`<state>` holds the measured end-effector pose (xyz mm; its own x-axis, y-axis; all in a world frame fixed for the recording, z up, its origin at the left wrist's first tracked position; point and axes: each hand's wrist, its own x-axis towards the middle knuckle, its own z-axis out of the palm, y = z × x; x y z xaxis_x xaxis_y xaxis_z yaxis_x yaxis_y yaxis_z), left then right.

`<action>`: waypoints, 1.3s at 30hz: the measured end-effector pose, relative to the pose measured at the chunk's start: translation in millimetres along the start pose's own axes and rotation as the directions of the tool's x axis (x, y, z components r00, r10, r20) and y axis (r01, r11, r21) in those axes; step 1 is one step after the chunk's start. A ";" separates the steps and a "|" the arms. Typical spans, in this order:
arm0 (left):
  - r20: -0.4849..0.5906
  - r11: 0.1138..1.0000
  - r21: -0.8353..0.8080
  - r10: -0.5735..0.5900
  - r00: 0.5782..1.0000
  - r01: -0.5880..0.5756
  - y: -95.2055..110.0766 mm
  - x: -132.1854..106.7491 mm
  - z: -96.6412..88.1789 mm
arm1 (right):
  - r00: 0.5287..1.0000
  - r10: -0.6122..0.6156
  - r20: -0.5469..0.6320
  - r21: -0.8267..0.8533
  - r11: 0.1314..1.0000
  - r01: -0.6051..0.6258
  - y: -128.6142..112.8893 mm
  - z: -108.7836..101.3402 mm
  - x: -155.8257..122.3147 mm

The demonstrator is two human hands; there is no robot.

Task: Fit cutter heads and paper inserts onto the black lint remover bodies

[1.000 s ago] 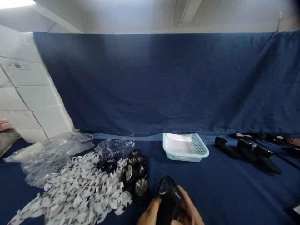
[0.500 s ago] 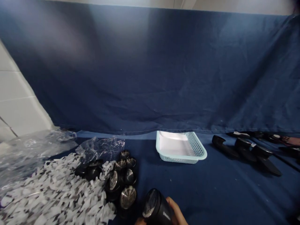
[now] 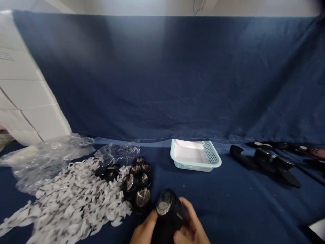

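Observation:
Both my hands hold a black handheld device [image 3: 169, 217] with a round metal mesh head, at the bottom middle of the view. My left hand [image 3: 144, 231] wraps its left side and my right hand [image 3: 191, 227] grips its right side, thumb across the body. Just left of it sits a cluster of several black round caps with mesh faces [image 3: 135, 181]. Further left spreads a heap of small white paper pieces [image 3: 73, 200].
A pale blue plastic basket [image 3: 195, 155] stands on the blue cloth behind the device. Several black devices [image 3: 265, 161] lie in a row at the right. Crumpled clear plastic bags [image 3: 50, 156] and white boxes [image 3: 25, 101] are at the left. A blue curtain hangs behind.
The view dipped and came back up. The device's head, dark a second ago, now shows a metal mesh face, and both hands are again in sight.

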<state>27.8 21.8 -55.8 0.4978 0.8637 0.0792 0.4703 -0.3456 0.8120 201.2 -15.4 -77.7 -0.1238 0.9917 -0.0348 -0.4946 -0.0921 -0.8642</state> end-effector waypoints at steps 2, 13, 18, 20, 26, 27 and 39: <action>0.014 0.997 0.006 0.072 0.997 -0.072 12.3 -2.8 -2.3 | 1.000 -0.028 0.011 -0.014 0.999 0.029 -3.5 -2.4 -2.6; 0.018 0.989 -0.038 0.145 0.989 -0.145 35.1 -13.8 -12.1 | 0.989 -0.081 -0.123 -0.246 0.968 0.049 -21.8 20.7 -23.3; -0.044 0.975 -0.045 0.215 0.976 -0.217 32.9 -17.3 -13.2 | 0.985 -0.116 -0.124 -0.234 0.969 0.085 -22.8 26.6 -25.8; -0.061 0.970 -0.018 0.240 0.969 -0.242 30.7 -17.1 -12.2 | 0.986 -0.124 -0.111 -0.202 0.974 0.099 -23.0 27.1 -25.3; -0.102 0.937 0.134 0.336 0.936 -0.322 19.7 -5.8 -10.0 | 0.984 -0.175 0.029 -0.099 0.979 0.177 -19.1 14.0 -13.4; -0.108 0.930 0.172 0.346 0.932 -0.325 17.5 -3.0 -9.6 | 0.983 -0.166 0.081 -0.063 0.983 0.171 -19.6 9.9 -10.8; -0.112 0.830 0.488 0.368 0.923 -0.272 -1.6 18.1 -5.8 | 0.975 -0.098 0.197 -0.212 0.967 0.140 -36.6 -13.6 2.5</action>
<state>31.8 40.1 -52.3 0.5511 0.7111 0.4366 0.6105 -0.7003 0.3701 230.7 -8.3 -53.0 -0.2420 0.9586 0.1498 -0.3130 0.0691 -0.9473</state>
